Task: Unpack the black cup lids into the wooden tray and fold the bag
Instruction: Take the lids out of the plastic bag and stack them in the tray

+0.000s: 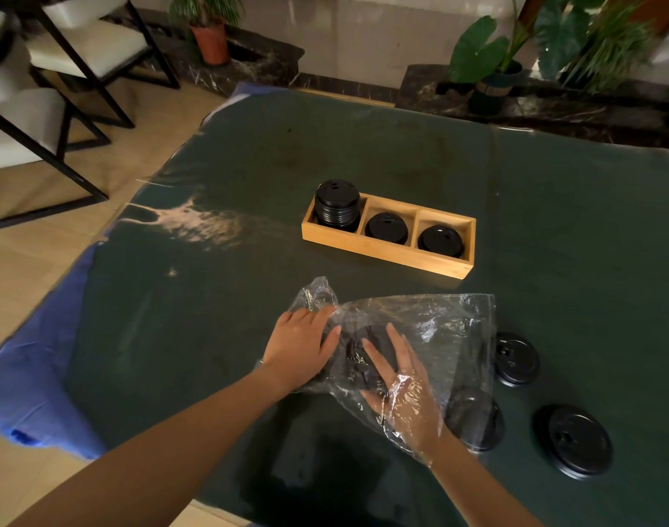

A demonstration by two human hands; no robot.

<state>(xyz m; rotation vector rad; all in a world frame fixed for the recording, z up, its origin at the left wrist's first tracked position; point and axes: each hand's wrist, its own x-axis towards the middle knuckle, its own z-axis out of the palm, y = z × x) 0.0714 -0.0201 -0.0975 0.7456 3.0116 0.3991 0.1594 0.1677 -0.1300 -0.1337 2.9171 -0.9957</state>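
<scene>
Your right hand [403, 397] lies inside the clear bag [420, 336], fingers spread flat, seemingly touching the lids [363, 355] just ahead. Your left hand [300, 348] pins the bag's left side, loosely curled. Beyond sits the wooden tray [386, 252], partly filled.

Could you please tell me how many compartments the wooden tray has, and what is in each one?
3. The wooden tray has a left compartment holding a tall stack of black lids, a middle compartment with lids, and a right compartment with lids; their lower lids may be hidden.
</scene>
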